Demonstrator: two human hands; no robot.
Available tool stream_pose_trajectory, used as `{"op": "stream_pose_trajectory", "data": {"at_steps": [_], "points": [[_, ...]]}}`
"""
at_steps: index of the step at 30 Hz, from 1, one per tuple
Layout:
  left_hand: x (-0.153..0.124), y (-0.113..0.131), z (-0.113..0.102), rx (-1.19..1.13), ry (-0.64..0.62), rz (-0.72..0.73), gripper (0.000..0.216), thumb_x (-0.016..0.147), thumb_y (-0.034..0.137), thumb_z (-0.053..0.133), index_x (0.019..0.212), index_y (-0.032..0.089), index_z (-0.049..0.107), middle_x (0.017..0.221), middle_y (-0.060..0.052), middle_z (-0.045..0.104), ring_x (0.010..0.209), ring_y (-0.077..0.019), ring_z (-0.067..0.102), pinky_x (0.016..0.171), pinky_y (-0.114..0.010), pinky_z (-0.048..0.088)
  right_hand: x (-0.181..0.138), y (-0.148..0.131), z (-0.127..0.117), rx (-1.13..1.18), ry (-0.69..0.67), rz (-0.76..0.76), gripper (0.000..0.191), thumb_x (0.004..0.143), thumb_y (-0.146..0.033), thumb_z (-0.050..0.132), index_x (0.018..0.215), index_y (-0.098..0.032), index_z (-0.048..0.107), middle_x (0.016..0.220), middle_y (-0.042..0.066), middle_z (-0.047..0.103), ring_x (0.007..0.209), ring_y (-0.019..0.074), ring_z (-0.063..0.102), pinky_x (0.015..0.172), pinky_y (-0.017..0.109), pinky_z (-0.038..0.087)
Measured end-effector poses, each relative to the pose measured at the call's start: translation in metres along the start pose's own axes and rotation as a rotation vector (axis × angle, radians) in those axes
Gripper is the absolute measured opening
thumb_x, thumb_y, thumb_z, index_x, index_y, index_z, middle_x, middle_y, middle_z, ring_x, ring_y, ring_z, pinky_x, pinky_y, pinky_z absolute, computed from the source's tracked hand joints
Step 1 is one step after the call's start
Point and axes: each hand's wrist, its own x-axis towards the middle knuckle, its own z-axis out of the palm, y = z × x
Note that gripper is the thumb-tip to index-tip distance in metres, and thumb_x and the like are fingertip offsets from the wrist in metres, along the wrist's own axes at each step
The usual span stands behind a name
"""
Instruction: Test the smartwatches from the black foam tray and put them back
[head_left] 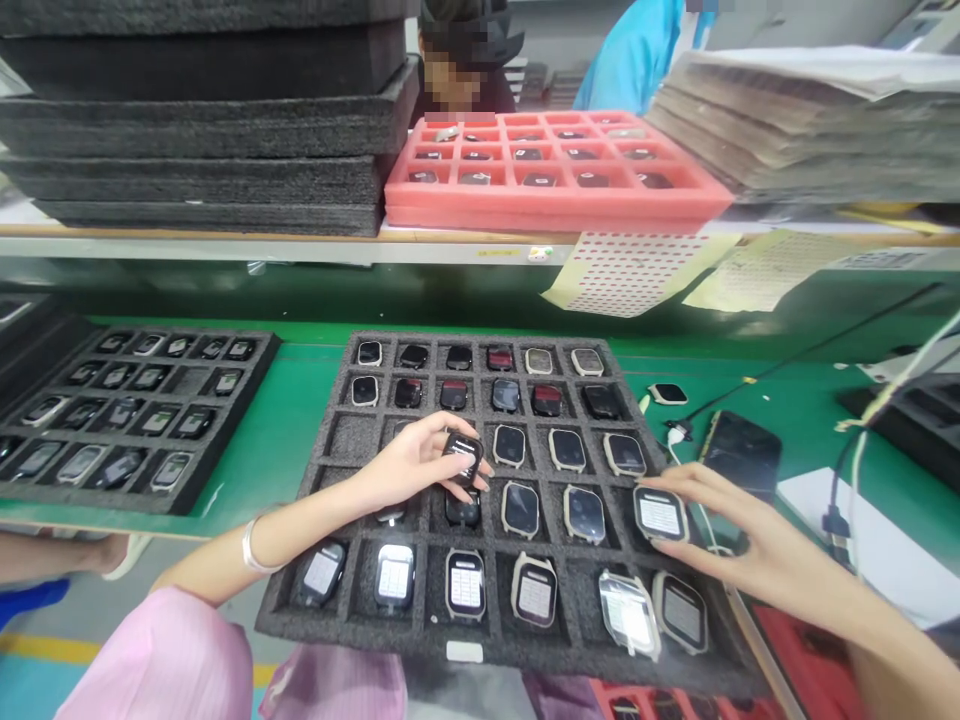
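Note:
A black foam tray [465,540] holds rows of square smartwatch bodies, some with lit white screens. My left hand [420,455] grips a black smartwatch [463,455] above the middle of the tray, its screen lit and partly under my thumb. At the tray's right side, my right hand [712,520] pinches a silver smartwatch [660,513] between thumb and fingers, its screen showing a white list. In the front right corner, two watches share one area: a silver watch with a glossy film [628,612] and another silver watch [681,612] beside it.
A second black foam tray [187,480] of watches lies to the left. On the right are a loose watch [667,394], a dark phone [739,452] and cables [679,432]. The shelf above bears a pink foam tray [555,212] and black foam stacks [202,130]. People are behind it.

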Motion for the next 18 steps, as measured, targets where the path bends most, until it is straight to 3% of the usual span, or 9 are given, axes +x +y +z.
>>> {"op": "stream_pose_trajectory", "data": {"at_steps": [4, 8, 11, 18], "points": [[-0.001, 0.003, 0.002, 0.013, -0.002, 0.004, 0.029, 0.083, 0.03, 0.066, 0.103, 0.015, 0.051, 0.09, -0.011, 0.071, 0.08, -0.0208, 0.07, 0.067, -0.033, 0.058, -0.016, 0.009, 0.005, -0.136, 0.014, -0.024, 0.055, 0.082, -0.044, 0.065, 0.133, -0.029, 0.05, 0.122, 0.011, 0.055, 0.11, 0.0299, 0.057, 0.091, 0.043, 0.05], [-0.001, 0.004, 0.003, 0.01, 0.005, 0.005, 0.032, 0.082, 0.034, 0.066, 0.103, 0.016, 0.051, 0.088, -0.01, 0.07, 0.08, -0.0214, 0.07, 0.067, -0.035, 0.058, 0.002, -0.011, 0.009, -0.209, 0.05, -0.139, 0.034, 0.092, -0.039, 0.052, 0.123, -0.028, 0.057, 0.121, 0.01, 0.057, 0.111, 0.0277, 0.054, 0.093, 0.045, 0.045], [-0.002, 0.005, 0.004, 0.026, 0.009, 0.0, 0.032, 0.082, 0.033, 0.066, 0.103, 0.016, 0.05, 0.089, -0.011, 0.07, 0.081, -0.0216, 0.069, 0.068, -0.036, 0.057, 0.024, -0.033, 0.02, -0.307, 0.024, -0.193, 0.027, 0.096, -0.034, 0.043, 0.111, -0.021, 0.063, 0.109, 0.011, 0.062, 0.101, 0.0261, 0.057, 0.085, 0.042, 0.047], [-0.021, 0.005, -0.006, 0.091, 0.004, 0.054, 0.04, 0.078, 0.021, 0.071, 0.11, 0.018, 0.048, 0.099, -0.01, 0.067, 0.091, -0.0219, 0.066, 0.075, -0.036, 0.055, 0.03, -0.071, 0.054, -0.715, 0.122, -0.045, 0.022, 0.092, -0.026, 0.051, 0.081, -0.014, 0.064, 0.082, 0.013, 0.059, 0.074, 0.0281, 0.057, 0.065, 0.039, 0.046]]}}
